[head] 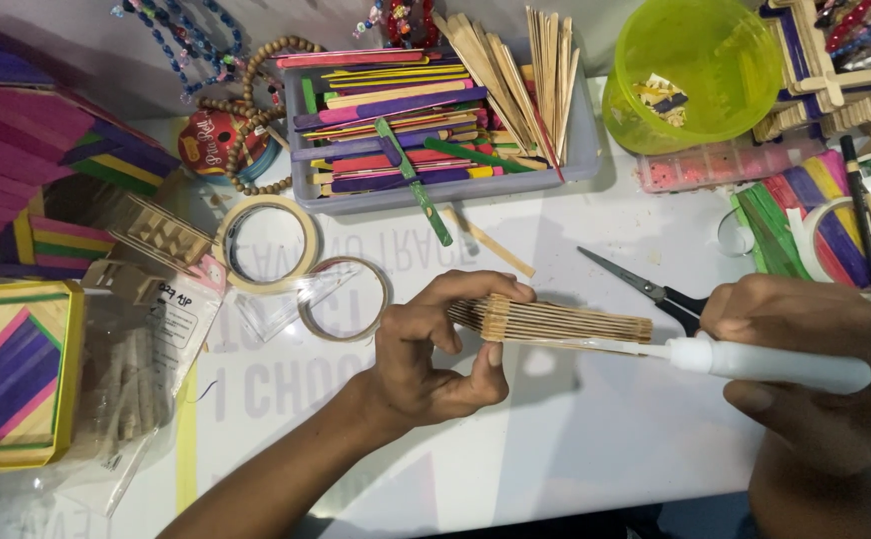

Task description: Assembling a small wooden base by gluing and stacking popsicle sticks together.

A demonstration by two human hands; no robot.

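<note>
My left hand point(434, 349) grips one end of a bundle of plain wooden craft sticks point(555, 320), held edge-up over the white table point(555, 449). My right hand point(805, 339) holds a white glue bottle point(770, 361) lying sideways, its thin nozzle pointing left along the lower edge of the bundle. The nozzle tip touches or nearly touches the sticks; I cannot tell which.
Black-handled scissors point(645, 287) lie just behind the bundle. A grey tray point(575, 160) of coloured sticks, a green plastic bowl point(695, 70), two tape rolls point(268, 245), bead strings point(256, 110), stick-built boxes point(16, 374) at left and a plastic bag point(146, 369) surround the workspace.
</note>
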